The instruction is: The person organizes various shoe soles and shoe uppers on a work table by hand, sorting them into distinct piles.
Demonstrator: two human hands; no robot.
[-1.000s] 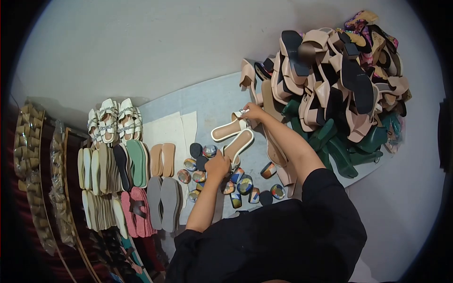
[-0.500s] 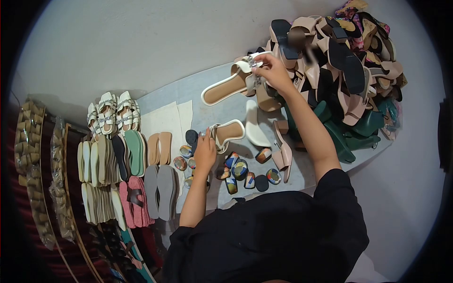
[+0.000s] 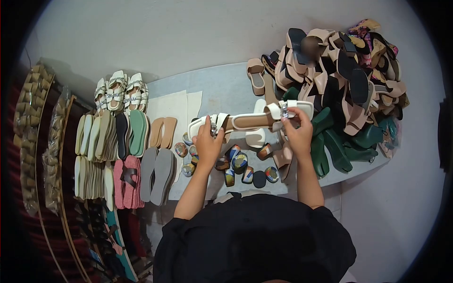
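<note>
Fig.: my L hand grips a white sandal, R hand its mate; two pairs stand ranked at L, shoe pile prob. unsorted

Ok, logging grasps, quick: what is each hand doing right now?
Left hand: closed on the left sandal.
Right hand: closed on the right sandal.

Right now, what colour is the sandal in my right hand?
Cream-white sandal with a tan footbed; head view.
</note>
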